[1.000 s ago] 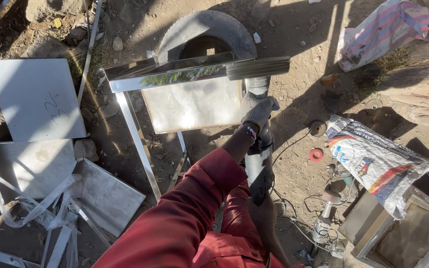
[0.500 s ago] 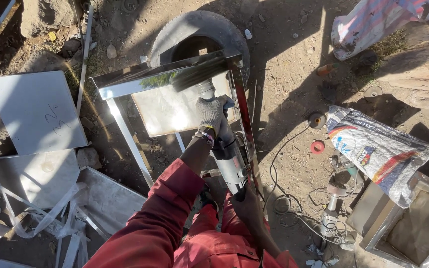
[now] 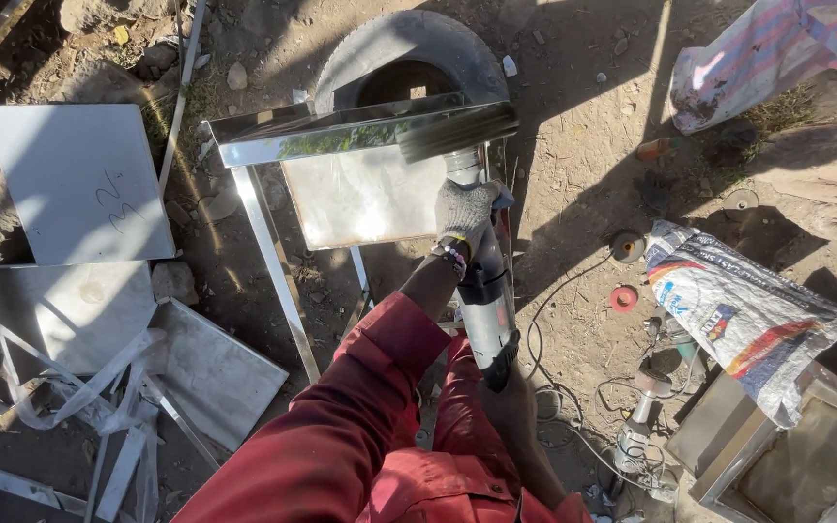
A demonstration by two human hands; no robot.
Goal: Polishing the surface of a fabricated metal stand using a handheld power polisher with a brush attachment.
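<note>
**Two hands on one spinning tool**

Here the left hand [image 3: 464,211] in a grey knitted glove wraps tight around the front of the long grey power polishing tool [image 3: 481,291]; this keeps its dark spinning roller [image 3: 457,131] flat against the top edge of the shiny steel table frame [image 3: 341,131]. The right hand [image 3: 506,387] is mostly hidden, so I cannot tell how it grips; it seems to steady the back end. The frame stands upright on thin legs beside the old rubber tyre [image 3: 409,53]; flat steel sheets [image 3: 75,179] lie on the dirt to the left.
</note>
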